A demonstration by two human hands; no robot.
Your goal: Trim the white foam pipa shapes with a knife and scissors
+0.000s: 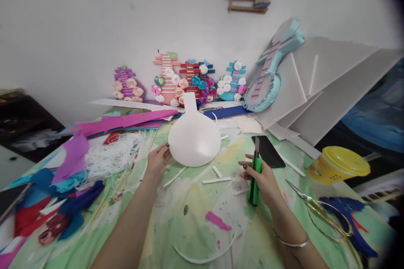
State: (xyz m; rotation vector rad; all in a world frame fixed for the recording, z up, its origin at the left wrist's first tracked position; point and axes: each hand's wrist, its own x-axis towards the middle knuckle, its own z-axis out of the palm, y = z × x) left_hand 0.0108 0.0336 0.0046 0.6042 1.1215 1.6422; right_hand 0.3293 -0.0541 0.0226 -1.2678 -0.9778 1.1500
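My left hand (159, 160) pinches the lower left edge of a white foam board cutout (194, 138), round with a straight neck pointing up and away. The cutout is tilted up over the table. In my right hand (263, 178) is a green and black utility knife (255, 180), its blade end pointing away from me. Thin white offcut strips (217, 180) lie between my hands. A curved white strip (205, 258) and a pink scrap (218, 221) rest closer to me.
Gold-handled scissors (328, 214) and a yellow lidded tub (339, 166) are on the right. A black tablet-like slab (268, 151) lies behind the knife. Tangled white string (109, 155) and coloured paper (72, 206) cover the left. Decorated paper instruments (167, 77) and white boards (331, 80) lean at the wall.
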